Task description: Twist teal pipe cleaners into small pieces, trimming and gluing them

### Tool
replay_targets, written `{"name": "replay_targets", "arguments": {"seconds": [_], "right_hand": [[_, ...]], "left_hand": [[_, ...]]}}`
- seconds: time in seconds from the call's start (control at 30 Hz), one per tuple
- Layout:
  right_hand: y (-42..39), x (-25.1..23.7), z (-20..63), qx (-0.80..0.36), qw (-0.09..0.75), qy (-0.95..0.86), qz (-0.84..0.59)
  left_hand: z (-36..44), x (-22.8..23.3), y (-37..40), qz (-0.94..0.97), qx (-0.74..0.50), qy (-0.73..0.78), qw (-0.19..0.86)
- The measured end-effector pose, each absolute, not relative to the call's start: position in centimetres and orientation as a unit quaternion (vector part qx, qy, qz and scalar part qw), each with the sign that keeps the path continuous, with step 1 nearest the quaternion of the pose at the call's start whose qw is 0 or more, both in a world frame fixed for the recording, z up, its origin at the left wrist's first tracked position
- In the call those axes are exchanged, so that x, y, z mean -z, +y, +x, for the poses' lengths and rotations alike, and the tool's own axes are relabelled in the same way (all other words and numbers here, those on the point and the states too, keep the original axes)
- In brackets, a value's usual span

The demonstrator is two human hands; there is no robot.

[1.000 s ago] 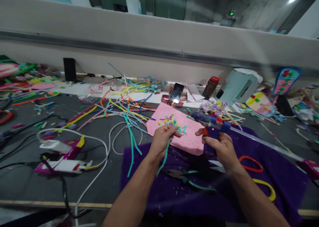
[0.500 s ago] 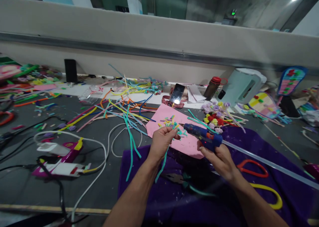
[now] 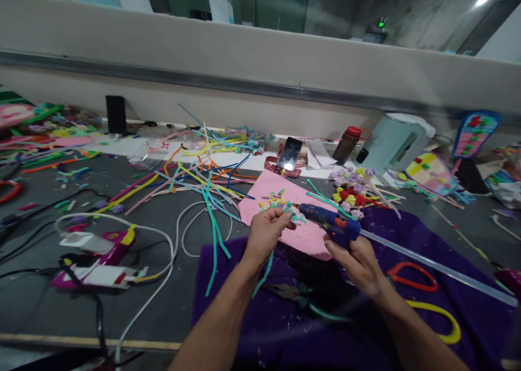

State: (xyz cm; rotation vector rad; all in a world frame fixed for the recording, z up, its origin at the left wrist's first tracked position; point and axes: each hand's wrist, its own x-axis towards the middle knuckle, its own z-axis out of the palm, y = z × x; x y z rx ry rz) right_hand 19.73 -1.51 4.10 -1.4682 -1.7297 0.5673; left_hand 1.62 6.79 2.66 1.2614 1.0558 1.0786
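Note:
My left hand [image 3: 266, 231] is closed in a pinch on a teal pipe cleaner [image 3: 265, 276], whose tail hangs below the wrist. Its upper end shows at the fingertips, over a pink sheet [image 3: 311, 243] scattered with short teal, yellow and purple pipe cleaner pieces [image 3: 275, 196]. Wrapped round the handle of a blue hot glue gun [image 3: 329, 218], my right hand [image 3: 360, 262] holds it with the nozzle pointing left, close to the left fingertips. A long clear glue stick [image 3: 427, 263] sticks out of the gun's back. Whether the nozzle touches the pipe cleaner I cannot tell.
Pliers [image 3: 287, 292] and scissors with red and yellow handles [image 3: 415, 276] lie on purple cloth [image 3: 220, 311]. Loose pipe cleaners [image 3: 211, 213] spread leftward, near a power strip [image 3: 101, 257] with cables. Behind are a phone [image 3: 290, 153], bottle [image 3: 347, 145], kettle [image 3: 393, 140] and fuzzy flowers [image 3: 352, 189].
The glue gun has shifted very slightly left with my right hand. My left hand stays nearly in place, still pinching the pipe cleaner.

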Motion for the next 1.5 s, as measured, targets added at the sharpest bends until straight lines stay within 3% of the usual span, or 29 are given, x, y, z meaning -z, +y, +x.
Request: {"name": "replay_targets", "arguments": {"seconds": [0.67,0.93,1.5], "right_hand": [[-1.6,-3.6,19.7,-0.238,0.364,-0.697,-0.570],[-1.3,-3.4,19.9,-0.203,0.391,-0.692,-0.572],[-1.3,-2.9,19.9,-0.252,0.377,-0.688,-0.566]], "left_hand": [[1.5,-2.9,6.7,0.526,-0.453,0.453,0.559],[1.5,-2.5,6.9,0.541,-0.454,0.443,0.552],[1.5,-3.0,6.8,0.530,-0.443,0.458,0.559]]}}
